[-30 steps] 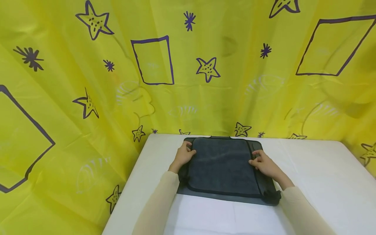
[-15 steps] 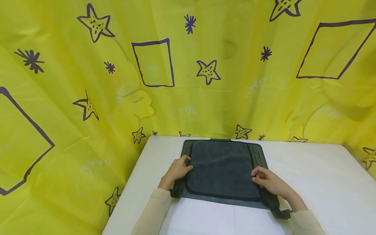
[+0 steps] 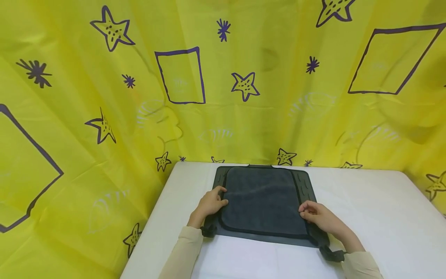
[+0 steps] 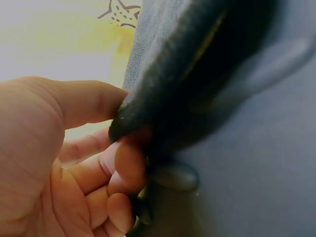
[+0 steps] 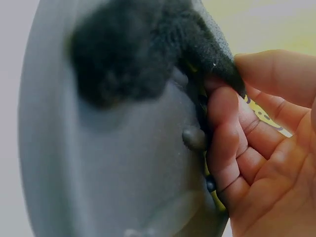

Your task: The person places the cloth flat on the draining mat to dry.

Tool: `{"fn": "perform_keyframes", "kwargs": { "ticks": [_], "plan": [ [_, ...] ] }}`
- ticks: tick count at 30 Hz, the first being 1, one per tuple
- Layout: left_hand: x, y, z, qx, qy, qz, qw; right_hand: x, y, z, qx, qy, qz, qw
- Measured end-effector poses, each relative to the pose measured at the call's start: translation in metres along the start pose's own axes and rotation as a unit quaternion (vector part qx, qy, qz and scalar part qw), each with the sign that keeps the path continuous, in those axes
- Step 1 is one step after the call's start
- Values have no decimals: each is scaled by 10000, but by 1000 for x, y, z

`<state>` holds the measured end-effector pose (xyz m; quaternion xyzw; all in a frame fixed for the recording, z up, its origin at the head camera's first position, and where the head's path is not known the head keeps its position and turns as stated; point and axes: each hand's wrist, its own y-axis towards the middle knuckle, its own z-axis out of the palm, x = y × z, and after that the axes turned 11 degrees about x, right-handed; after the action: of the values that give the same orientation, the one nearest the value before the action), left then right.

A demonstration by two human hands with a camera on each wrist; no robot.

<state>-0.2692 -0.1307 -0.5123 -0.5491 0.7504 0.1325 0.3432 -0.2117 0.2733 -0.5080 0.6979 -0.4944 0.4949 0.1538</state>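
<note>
A dark grey cloth [image 3: 261,201] with black edging lies over a dark grey slotted tray or board [image 3: 306,185]; which of the two I cannot tell. My left hand [image 3: 209,203] pinches the cloth's left edge. In the left wrist view the dark, soft edge [image 4: 140,108] sits between thumb and fingers. On the opposite side, my right hand [image 3: 322,217] pinches the right edge, lower down. The right wrist view shows that cloth edge [image 5: 212,52] between thumb and curled index finger, with the grey surface beneath [image 5: 138,163] bearing small raised bumps.
Under everything is a white table [image 3: 366,209], which ends at the back against a yellow curtain [image 3: 271,128] printed with stars and outlined shapes. Black bands [image 3: 209,231] sit around both wrists, near the tray's front corners.
Both hands have slid along the cloth's side edges toward me, from its upper part to about the middle and lower part. The cloth and tray lie much as before.
</note>
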Motion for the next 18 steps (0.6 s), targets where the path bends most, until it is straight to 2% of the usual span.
{"fn": "perform_keyframes", "kwargs": {
  "ticks": [9, 14, 18],
  "plan": [
    [-2, -4, -1, -125, -43, 289, 9995, 1, -3, -1, -162, 6, -35, 9999],
    [-3, -10, -1, -157, 234, 436, 9986, -1, -5, -2, -129, -77, -92, 9998],
    [-4, -15, 0, -69, 447, 371, 9983, -4, -9, -6, -93, -231, -310, 9992]
  ]
}}
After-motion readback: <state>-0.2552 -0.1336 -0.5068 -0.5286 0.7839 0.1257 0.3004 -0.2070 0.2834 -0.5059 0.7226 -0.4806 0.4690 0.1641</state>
